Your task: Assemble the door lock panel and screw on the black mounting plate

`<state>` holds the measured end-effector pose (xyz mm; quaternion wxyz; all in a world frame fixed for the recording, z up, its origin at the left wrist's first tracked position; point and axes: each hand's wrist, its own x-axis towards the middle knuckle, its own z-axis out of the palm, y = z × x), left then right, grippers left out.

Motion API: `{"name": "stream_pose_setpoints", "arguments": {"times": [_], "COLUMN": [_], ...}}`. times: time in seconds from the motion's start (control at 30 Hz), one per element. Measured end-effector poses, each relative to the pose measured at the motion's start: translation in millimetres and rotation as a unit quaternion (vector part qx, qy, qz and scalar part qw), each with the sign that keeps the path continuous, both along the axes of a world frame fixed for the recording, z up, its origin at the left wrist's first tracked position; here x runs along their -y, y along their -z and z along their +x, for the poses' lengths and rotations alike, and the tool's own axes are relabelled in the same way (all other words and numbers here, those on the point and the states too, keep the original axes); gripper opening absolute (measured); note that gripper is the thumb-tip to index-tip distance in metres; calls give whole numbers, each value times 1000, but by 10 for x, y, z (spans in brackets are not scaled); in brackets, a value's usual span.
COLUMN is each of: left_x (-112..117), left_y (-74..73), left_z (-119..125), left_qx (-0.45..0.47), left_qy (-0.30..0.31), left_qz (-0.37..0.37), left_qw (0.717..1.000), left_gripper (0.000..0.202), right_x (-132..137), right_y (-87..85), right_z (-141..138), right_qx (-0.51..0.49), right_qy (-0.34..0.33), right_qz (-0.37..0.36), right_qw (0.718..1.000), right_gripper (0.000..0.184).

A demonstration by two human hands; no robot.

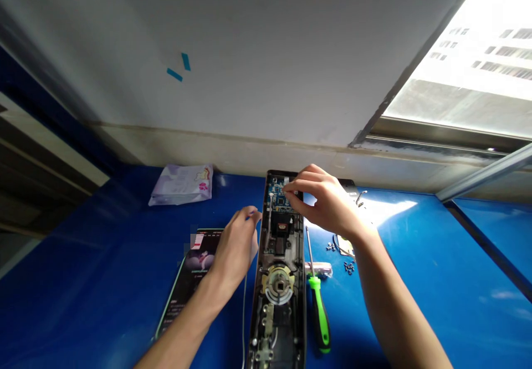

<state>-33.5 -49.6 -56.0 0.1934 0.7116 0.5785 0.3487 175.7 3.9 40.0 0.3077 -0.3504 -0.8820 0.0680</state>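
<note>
An opened door lock housing [279,247], long and black, lies lengthwise in front of me, its inside facing up. At its far end is a blue circuit board [280,200] with thin wires and small connectors; nearer me is a round metal spindle hub [280,285]. Over the board, my right hand [318,197] has thumb and index finger pinched together at the surface; whatever is between them is too small to make out. My left hand [239,239] is curled at the housing's left edge, fingertips against the rim, some fingers hidden.
Right of the housing lie a green-and-black screwdriver [319,313], a shiny cylinder [324,270] and small screws [349,268]. A lit phone [189,280] lies under my left forearm. A pale packet [183,184] sits by the wall. A thin cable [244,319] runs along the housing's left.
</note>
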Motion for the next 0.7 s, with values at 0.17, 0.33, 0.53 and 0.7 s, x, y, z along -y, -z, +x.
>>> {"name": "stream_pose_setpoints", "arguments": {"times": [0.17, 0.33, 0.53, 0.7], "left_x": [-26, 37, 130, 121], "left_y": [-128, -237, -213, -229], "left_z": [-12, -5, 90, 122], "left_qx": [31, 96, 184, 279], "left_qy": [-57, -114, -62, -41], "left_qz": [141, 252, 253, 208], "left_qw": [988, 956, 948, 936], "left_gripper": [25, 18, 33, 34], "right_x": [21, 84, 125, 134], "right_y": [-8, 39, 110, 88], "right_z": [-19, -103, -227, -245], "right_qx": [0, -9, -44, -91], "right_qy": [-3, -18, -85, -89], "right_qz": [1, -12, -80, -126], "right_qw": [1000, 1000, 992, 984], "right_gripper": [20, 23, 37, 25]}}
